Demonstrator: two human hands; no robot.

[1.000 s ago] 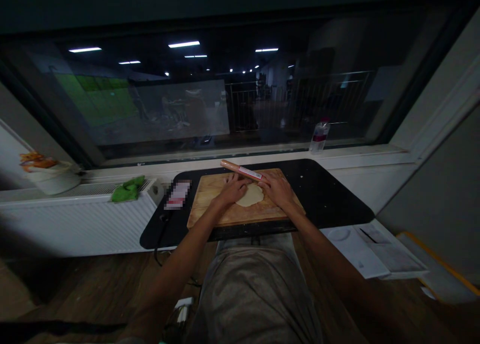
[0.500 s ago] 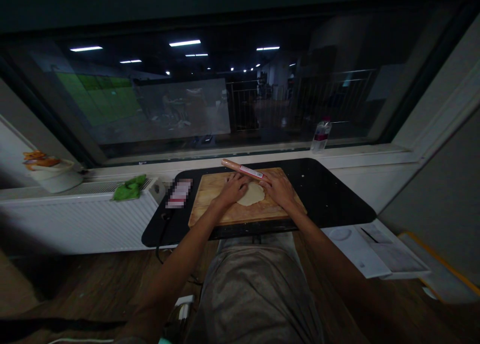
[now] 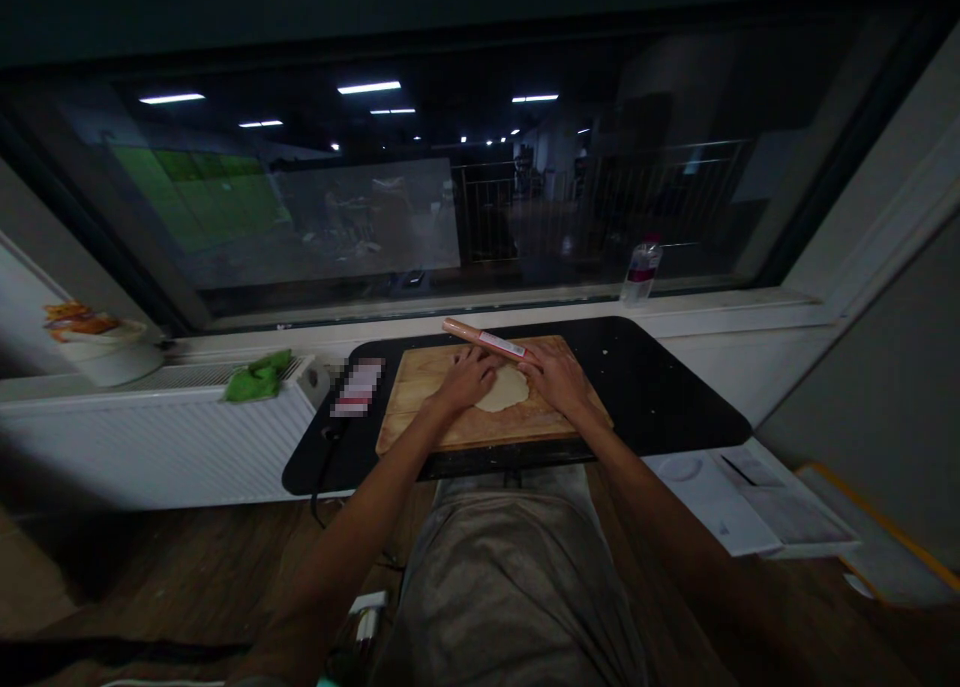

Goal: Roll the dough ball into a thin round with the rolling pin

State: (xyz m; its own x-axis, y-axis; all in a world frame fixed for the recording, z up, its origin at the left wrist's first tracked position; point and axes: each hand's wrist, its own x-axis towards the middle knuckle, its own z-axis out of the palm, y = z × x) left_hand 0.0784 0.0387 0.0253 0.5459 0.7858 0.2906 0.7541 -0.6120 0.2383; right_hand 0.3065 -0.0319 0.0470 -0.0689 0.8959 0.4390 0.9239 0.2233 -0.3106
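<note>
A thin round sheet of dough (image 3: 504,392) lies on a wooden cutting board (image 3: 411,392). My left hand (image 3: 469,377) rests palm down over its left edge, the fingers stretched out. On the other side, my right hand (image 3: 559,377) lies over the upper right edge, its thumb reaching toward the dough. A rolling pin (image 3: 487,340) with a white label slants across the back of the board, just beyond my hands. Its near end meets the fingers of my right hand, which do not visibly wrap round it.
The board sits on a black tabletop (image 3: 667,397). A phone-like blurred item (image 3: 358,387) lies to its left. A green cloth (image 3: 257,377) drapes over the radiator (image 3: 187,452). On the windowsill stand a plastic bottle (image 3: 641,270) and a white pot (image 3: 120,357).
</note>
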